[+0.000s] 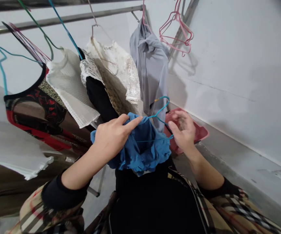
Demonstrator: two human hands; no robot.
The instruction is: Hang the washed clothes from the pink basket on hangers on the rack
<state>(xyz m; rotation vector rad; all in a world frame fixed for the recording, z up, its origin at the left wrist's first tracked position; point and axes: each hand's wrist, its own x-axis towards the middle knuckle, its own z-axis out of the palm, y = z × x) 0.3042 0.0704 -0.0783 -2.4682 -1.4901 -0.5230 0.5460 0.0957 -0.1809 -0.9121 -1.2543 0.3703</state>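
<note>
A blue garment (145,152) with a ruffled edge hangs partly on a turquoise wire hanger (158,113) in front of my body. My left hand (113,135) is closed on the garment's left side, its index finger stretched along the fabric toward the hanger's neck. The hanger's right end pokes out of the cloth. Beside that end is my right hand (184,130), thumb and fingers apart and curved, with the fingertips blurred. It appears to hold nothing.
A metal clothes rack (116,13) carries a grey top (152,61), a white lace top (121,65), a white knit top (67,78) and a red-black garment (38,113). Pink hangers (176,32) hang at its end. A pink basket (202,132) stands by the wall (240,65).
</note>
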